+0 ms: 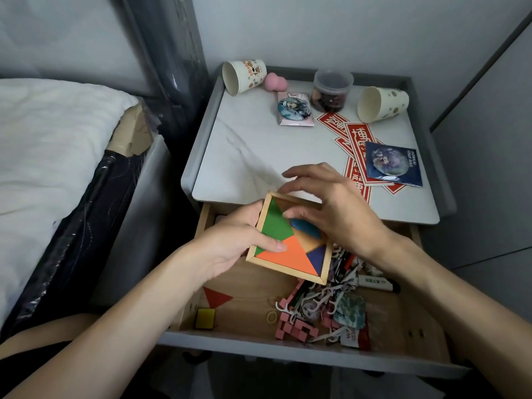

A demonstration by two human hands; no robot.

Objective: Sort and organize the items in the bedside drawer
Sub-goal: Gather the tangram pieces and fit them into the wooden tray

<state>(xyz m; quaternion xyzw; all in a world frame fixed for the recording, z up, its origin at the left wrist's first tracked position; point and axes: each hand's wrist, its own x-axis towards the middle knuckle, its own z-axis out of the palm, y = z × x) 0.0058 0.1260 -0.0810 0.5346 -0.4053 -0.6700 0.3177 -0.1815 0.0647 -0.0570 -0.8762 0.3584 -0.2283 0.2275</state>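
Above the open drawer [288,345], clear of its floor, a square wooden puzzle tray [283,269] is held up, turned so that one corner points away toward the bench [244,145]. The left hand [230,243] grips the tray by its left rim, with its thumb laid across the green piece [276,224] and the edge of the orange piece [288,254] and its other fingers hidden underneath. The right hand [334,208] arches over the tray's far right part. Its thumb touches a blue piece [306,227] and its other fingers spread loosely above the far rim. Whether it pinches that piece or only nudges it cannot be told, since the palm hides the contact.

The blue piece lies with its long axis running from the tray's far left toward its near right. It sits askew on bare wood rather than flush, just beyond the dark blue triangle [316,256]. By my reading, the step in hand is to seat it, which calls for a small turn under the right thumb while the left hand keeps the tray level.

Two loose pieces wait in the drawer's near left corner, a red triangle [217,296] and a yellow square [205,318]. They lie below the left forearm, so the left hand is nearer but occupied. The right hand would have to cross under the tray to reach them. A tangle of pink blocks [290,326] and small oddments fills the drawer's right half.
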